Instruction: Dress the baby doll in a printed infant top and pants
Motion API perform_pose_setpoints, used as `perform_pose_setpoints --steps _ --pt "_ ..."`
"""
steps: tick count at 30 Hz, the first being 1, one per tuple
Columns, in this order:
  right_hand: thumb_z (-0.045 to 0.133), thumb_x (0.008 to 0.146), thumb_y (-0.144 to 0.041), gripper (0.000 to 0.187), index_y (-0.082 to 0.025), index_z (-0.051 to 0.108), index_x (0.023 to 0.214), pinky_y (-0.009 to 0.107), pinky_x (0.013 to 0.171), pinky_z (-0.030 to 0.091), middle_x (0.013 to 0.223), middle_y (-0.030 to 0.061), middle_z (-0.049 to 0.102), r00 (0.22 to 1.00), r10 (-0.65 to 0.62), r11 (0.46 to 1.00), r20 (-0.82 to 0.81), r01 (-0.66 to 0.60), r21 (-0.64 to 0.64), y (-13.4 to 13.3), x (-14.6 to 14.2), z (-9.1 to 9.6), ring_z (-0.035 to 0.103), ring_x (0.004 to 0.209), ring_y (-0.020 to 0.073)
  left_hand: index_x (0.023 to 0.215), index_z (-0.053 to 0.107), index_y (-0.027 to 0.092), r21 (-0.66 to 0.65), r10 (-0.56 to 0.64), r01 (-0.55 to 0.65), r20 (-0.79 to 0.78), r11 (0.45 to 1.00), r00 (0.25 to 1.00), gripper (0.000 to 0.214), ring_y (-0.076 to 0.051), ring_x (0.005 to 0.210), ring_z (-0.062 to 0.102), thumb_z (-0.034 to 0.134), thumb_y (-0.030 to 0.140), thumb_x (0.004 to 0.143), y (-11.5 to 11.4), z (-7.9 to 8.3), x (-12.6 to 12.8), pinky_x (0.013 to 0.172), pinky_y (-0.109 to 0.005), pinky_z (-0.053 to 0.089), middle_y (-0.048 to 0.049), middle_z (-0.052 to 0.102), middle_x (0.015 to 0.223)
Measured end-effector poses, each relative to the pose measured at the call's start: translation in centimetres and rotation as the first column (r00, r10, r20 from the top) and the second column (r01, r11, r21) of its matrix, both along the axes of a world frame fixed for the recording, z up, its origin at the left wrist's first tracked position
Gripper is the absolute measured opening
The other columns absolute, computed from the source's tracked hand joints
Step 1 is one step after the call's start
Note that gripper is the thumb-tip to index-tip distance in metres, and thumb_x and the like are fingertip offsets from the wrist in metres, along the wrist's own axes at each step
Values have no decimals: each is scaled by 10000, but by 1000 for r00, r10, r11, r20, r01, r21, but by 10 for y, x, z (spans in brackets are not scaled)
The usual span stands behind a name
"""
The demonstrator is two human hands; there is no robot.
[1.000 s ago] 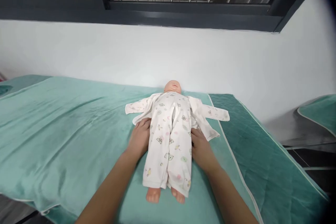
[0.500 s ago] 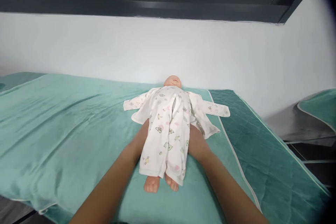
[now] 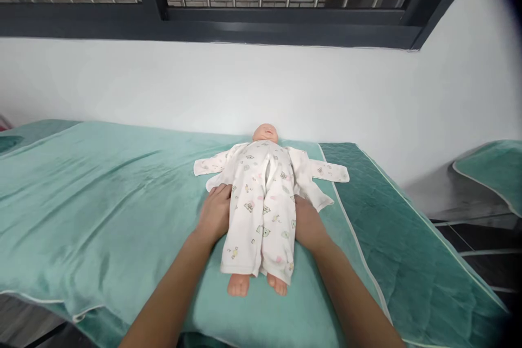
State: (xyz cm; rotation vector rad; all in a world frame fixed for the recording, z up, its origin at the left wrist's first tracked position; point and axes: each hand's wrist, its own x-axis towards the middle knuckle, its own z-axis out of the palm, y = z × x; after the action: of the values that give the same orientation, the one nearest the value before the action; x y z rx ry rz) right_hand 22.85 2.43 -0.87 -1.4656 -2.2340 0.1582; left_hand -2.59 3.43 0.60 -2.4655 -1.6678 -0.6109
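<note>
A baby doll lies on its back on a green sheet, head toward the wall. It wears white printed trousers, and bare feet stick out at the near end. A matching white jacket is spread open under its upper body, sleeves out to both sides. My left hand is pressed against the doll's left hip, fingers curled in at the trouser edge. My right hand holds the other hip, its fingertips hidden under the cloth.
The bed runs along a white wall beneath a dark-framed barred window. A darker green quilted cover lies at the right side of the bed. Another green-covered surface stands at the far right across a dark floor gap.
Half a second ago both hands were tucked under the doll's hips with its lower body raised. Now the doll lies flat and both hands show beside its hips again.
</note>
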Motion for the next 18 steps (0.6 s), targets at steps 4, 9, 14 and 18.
perform_pose_setpoints --steps 4,9,14,18 --pt "475 920 -193 188 -181 636 825 303 778 400 886 60 645 998 -46 998 31 44 49 -11 9 -1 578 854 194 694 640 229 18 -38 39 -49 999 998 196 -226 825 538 532 217 857 -17 -6 -5 730 -377 409 -71 594 820" --pt "447 970 -395 329 -212 589 737 293 638 353 732 29 622 934 -270 963 -233 266 -48 -41 21 -7 565 712 187 812 658 231 -60 -66 78 179 995 982 232 -207 872 561 450 223 914 -22 -8 -11 788 -349 445 -49 631 848" --pt "495 931 -447 279 -207 635 902 302 735 434 867 49 662 793 -353 919 -497 394 -23 -49 46 -13 596 778 191 1008 654 218 -43 205 -206 404 978 891 249 -223 1001 577 422 255 926 -4 -17 -20 901 -361 461 -60 666 1018" --pt "505 884 -481 355 -175 620 1023 333 749 435 1012 117 663 747 -559 812 -361 582 -52 -22 72 -11 614 897 236 1114 628 197 -48 488 -498 307 866 817 285 -302 1134 537 496 291 879 6 -22 -20 950 -440 434 -115 630 1178"
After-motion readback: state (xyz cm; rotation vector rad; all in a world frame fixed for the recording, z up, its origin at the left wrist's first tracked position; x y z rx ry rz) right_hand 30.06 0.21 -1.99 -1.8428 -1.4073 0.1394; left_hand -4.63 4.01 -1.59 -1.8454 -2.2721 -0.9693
